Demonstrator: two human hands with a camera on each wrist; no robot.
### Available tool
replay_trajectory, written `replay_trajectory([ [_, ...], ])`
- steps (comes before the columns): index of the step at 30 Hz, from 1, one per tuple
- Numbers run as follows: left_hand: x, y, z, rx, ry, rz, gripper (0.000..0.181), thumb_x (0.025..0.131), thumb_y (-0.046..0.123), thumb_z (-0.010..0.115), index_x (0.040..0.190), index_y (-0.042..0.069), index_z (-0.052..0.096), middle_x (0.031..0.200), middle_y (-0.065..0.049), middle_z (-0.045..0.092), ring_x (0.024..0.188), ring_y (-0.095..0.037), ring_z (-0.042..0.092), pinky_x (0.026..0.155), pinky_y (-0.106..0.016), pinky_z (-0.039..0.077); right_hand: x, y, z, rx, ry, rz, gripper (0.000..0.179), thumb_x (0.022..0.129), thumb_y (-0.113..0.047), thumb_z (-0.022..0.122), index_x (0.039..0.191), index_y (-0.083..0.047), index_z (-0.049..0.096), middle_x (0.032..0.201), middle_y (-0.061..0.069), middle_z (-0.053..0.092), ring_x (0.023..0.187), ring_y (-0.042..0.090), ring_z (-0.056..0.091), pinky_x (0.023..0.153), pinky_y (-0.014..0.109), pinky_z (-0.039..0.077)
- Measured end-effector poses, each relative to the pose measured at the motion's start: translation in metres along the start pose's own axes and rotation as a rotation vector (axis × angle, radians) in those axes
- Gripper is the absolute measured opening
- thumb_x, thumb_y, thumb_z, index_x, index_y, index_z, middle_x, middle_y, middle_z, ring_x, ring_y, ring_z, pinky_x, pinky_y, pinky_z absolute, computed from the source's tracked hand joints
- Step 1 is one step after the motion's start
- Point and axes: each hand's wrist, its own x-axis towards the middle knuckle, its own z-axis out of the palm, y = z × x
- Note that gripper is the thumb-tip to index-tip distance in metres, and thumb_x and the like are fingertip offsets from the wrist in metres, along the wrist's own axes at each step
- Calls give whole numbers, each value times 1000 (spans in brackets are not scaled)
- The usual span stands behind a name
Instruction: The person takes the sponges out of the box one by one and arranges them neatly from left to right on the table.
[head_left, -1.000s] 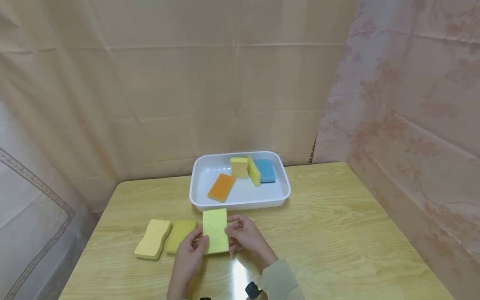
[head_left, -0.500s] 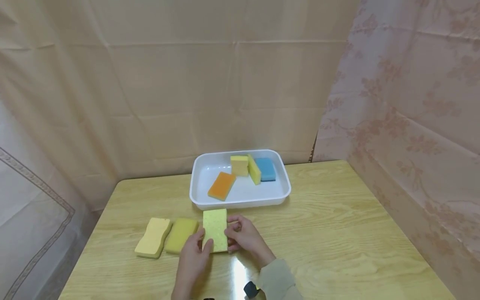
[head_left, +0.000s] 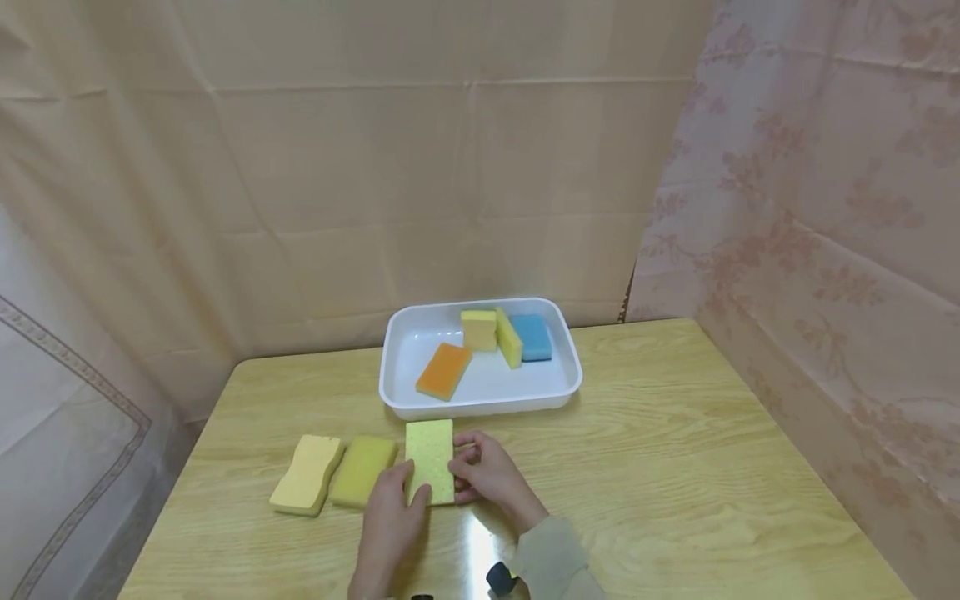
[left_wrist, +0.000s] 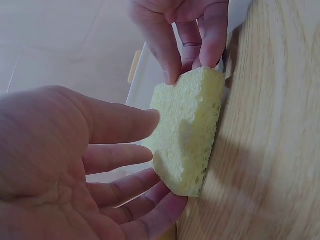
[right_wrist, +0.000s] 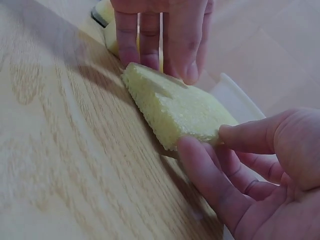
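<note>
A pale yellow-green rectangular sponge (head_left: 431, 457) is held between both hands, just in front of the white tray. My left hand (head_left: 389, 517) has it by the lower left side, thumb on the upper face and fingers along the edge. On the opposite side, my right hand (head_left: 491, 477) pinches the edge between thumb and fingers. The left wrist view shows the sponge (left_wrist: 185, 130) tilted close over the wood, its porous side visible. Seen from the right wrist, the right thumb and index finger meet at a corner of the sponge (right_wrist: 175, 105).
Left of the hands lie a mustard-yellow sponge (head_left: 363, 472) and a wavy-sided pale yellow sponge (head_left: 306, 477). The white tray (head_left: 480, 409) behind contains an orange-topped sponge (head_left: 444, 372), a blue sponge (head_left: 532, 337) and two upright yellow ones. Curtains hang behind the wooden table (head_left: 675, 467).
My left hand has shifted slightly right and toward me, its thumb now lower on the sponge's face. The right hand and the sponge have barely moved.
</note>
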Motion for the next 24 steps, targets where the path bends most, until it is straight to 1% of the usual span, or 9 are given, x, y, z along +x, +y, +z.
replay_trajectory([
  [5, -1, -1, 1, 28, -16, -14, 47, 87, 4, 72, 128, -14, 59, 130, -34, 57, 123, -50, 53, 105, -61, 40, 0, 5, 2, -36, 8, 6, 33, 93, 2, 68, 123, 0, 54, 90, 11, 62, 63, 18, 62, 55, 38, 61],
  [10, 0, -1, 2, 63, -9, 1, 48, 83, -1, 73, 126, -14, 59, 127, -34, 58, 119, -51, 54, 103, -62, 42, 2, 8, 2, -32, 12, -1, 33, 92, 4, 66, 123, 2, 54, 88, 10, 61, 60, 17, 61, 54, 37, 60],
  [13, 1, -2, 3, 80, -7, 17, 48, 82, -2, 74, 126, -15, 60, 126, -34, 58, 118, -51, 55, 102, -62, 43, 3, 7, 2, -49, 20, 4, 33, 92, 4, 67, 123, 2, 54, 88, 10, 61, 58, 16, 62, 54, 37, 60],
  [18, 6, -2, 3, 115, -14, 35, 44, 85, 0, 72, 124, -16, 60, 123, -34, 60, 116, -50, 57, 100, -60, 45, 5, 3, 2, -104, 31, 11, 32, 91, 2, 69, 121, 1, 57, 87, 9, 62, 59, 16, 65, 55, 35, 60],
  [21, 11, 0, 2, 144, -22, 37, 42, 88, 3, 70, 123, -17, 60, 122, -35, 60, 115, -49, 58, 99, -60, 45, 6, 0, 2, -118, 27, 14, 31, 91, 3, 69, 120, 1, 58, 86, 9, 63, 59, 16, 65, 55, 36, 60],
  [24, 16, 2, 1, 181, -35, 45, 38, 88, 3, 69, 119, -17, 61, 115, -33, 63, 109, -48, 60, 96, -59, 48, 6, -1, 1, -139, 32, 28, 30, 91, 2, 69, 119, 0, 58, 85, 8, 64, 58, 17, 65, 54, 35, 60],
])
